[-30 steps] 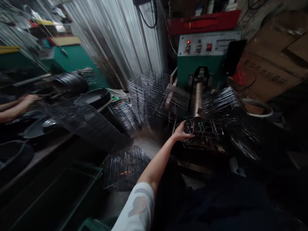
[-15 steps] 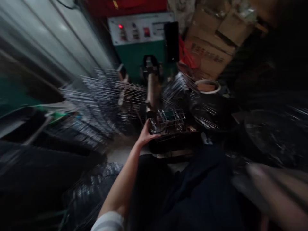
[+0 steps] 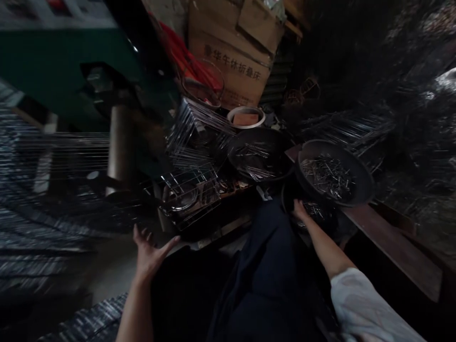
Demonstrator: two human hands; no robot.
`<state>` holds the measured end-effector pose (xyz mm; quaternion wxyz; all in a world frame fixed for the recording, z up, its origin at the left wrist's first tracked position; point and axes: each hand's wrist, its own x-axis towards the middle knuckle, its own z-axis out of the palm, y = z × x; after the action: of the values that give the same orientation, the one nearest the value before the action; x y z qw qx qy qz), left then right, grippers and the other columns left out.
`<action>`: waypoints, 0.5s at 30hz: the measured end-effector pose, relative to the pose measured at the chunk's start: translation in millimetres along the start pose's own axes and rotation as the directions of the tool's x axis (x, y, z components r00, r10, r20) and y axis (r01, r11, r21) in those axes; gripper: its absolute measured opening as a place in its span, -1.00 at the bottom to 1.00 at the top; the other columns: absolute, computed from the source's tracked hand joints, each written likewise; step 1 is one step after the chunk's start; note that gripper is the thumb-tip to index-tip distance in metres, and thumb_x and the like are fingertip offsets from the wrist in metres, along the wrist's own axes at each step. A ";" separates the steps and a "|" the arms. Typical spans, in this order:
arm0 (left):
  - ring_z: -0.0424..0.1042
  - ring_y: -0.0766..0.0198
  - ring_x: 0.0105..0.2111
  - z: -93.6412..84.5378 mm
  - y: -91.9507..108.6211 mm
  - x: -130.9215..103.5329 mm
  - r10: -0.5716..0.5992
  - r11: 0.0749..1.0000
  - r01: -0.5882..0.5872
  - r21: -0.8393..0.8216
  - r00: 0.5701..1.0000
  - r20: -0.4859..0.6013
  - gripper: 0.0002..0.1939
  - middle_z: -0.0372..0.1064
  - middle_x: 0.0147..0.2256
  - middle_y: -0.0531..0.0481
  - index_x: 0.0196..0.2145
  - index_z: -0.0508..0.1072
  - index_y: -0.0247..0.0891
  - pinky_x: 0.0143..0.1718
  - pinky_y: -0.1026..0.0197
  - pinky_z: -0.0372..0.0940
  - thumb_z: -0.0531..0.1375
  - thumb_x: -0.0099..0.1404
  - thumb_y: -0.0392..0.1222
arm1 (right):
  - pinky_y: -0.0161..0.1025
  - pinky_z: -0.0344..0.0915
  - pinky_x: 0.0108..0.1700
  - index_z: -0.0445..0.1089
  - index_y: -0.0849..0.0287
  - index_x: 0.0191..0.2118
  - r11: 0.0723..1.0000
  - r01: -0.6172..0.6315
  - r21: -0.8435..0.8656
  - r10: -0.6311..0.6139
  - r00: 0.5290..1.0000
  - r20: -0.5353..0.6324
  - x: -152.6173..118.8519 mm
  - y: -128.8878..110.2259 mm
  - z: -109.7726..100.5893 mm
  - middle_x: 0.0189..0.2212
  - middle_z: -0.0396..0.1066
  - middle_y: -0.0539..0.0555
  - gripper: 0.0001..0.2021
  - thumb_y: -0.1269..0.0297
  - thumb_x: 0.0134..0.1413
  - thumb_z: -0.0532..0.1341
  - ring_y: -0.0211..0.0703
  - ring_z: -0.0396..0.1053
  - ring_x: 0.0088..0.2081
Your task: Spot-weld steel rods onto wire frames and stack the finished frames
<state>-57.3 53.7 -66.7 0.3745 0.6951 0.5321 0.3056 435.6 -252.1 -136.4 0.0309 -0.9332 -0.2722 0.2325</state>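
My left hand (image 3: 149, 254) is in the air left of my lap, fingers spread, holding nothing. Just beyond it stands a small metal wire frame (image 3: 215, 202), apart from the fingers. A machine with a thick round metal bar (image 3: 118, 142) is further up on the left. On the right, my right hand (image 3: 300, 211) reaches into a dark lower basin (image 3: 287, 197) with thin metal pieces (image 3: 317, 211) in it. Its fingertips are dim and partly hidden, so any grip is unclear. Above that hand sits a dark round basin (image 3: 365, 178) filled with short metal rods (image 3: 329, 175).
Another dark basin (image 3: 237, 159) holds several longer rods, behind which is a white bucket (image 3: 231, 114) with a brick-like block. Stacked wire racks (image 3: 30, 228) crowd the left. A cardboard box (image 3: 231, 57) stands at the back; a wooden board (image 3: 395, 251) lies right.
My view has swung to the right. My left hand has left the wire frame by the round bar and opened. My right hand has moved from the lower right edge into the lower basin.
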 end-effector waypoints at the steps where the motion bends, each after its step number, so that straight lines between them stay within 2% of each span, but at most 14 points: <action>1: 0.08 -0.28 0.32 0.8 0.0 2.5 -0.018 1.000 0.017 0.012 1.000 0.012 0.47 -0.07 0.35 -0.36 0.39 -0.39 -0.03 0.21 -0.32 0.20 0.52 -0.20 0.12 | 0.00 0.43 -0.02 0.34 0.20 0.12 0.999 -0.008 0.037 0.009 1.000 -0.003 5.0 -3.6 7.2 0.06 0.37 0.16 -0.64 0.16 0.30 0.23 -0.04 0.42 -0.03; 5: 0.11 -0.28 0.30 4.4 -1.1 12.9 -0.043 0.997 0.042 0.063 0.999 0.005 0.49 -0.06 0.35 -0.31 0.38 -0.39 -0.01 0.20 -0.33 0.20 0.52 -0.25 0.12 | 0.00 0.43 -0.01 0.36 0.18 0.10 0.984 0.009 0.180 -0.004 1.000 -0.029 15.2 -4.7 18.7 0.06 0.37 0.15 -0.67 0.16 0.30 0.22 -0.05 0.42 -0.02; 9: 0.15 -0.25 0.28 5.9 -3.1 18.5 -0.023 0.997 0.026 0.071 0.999 -0.042 0.45 0.02 0.32 -0.13 0.35 -0.34 0.11 0.19 -0.40 0.18 0.52 -0.28 0.12 | 0.01 0.42 0.00 0.37 0.19 0.07 0.949 0.041 0.312 -0.015 0.996 -0.088 15.5 14.1 4.3 0.05 0.39 0.15 -0.69 0.17 0.30 0.23 -0.05 0.42 -0.02; 12: 0.15 -0.28 0.28 6.0 0.0 18.1 -0.032 0.997 0.034 0.070 0.999 -0.032 0.46 0.04 0.31 -0.13 0.36 -0.32 0.10 0.20 -0.42 0.17 0.52 -0.30 0.09 | -0.02 0.43 -0.03 0.39 0.20 0.05 0.912 0.005 0.410 0.044 0.993 -0.109 12.4 25.9 -7.5 0.00 0.41 0.14 -0.70 0.16 0.31 0.22 -0.08 0.43 -0.06; 15: 0.12 -0.31 0.30 7.5 2.8 17.6 -0.039 0.998 0.039 0.049 0.999 -0.011 0.46 0.01 0.33 -0.17 0.37 -0.33 0.08 0.21 -0.42 0.16 0.53 -0.28 0.06 | -0.06 0.46 -0.10 0.38 0.22 0.05 0.862 -0.053 0.504 0.124 0.986 -0.109 2.7 28.0 -6.5 -0.04 0.42 0.13 -0.69 0.15 0.31 0.21 -0.11 0.45 -0.12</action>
<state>-45.4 68.8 -67.8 0.3606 0.6919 0.5549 0.2887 454.4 -274.0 -136.9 0.2788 -0.9187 -0.1569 0.2314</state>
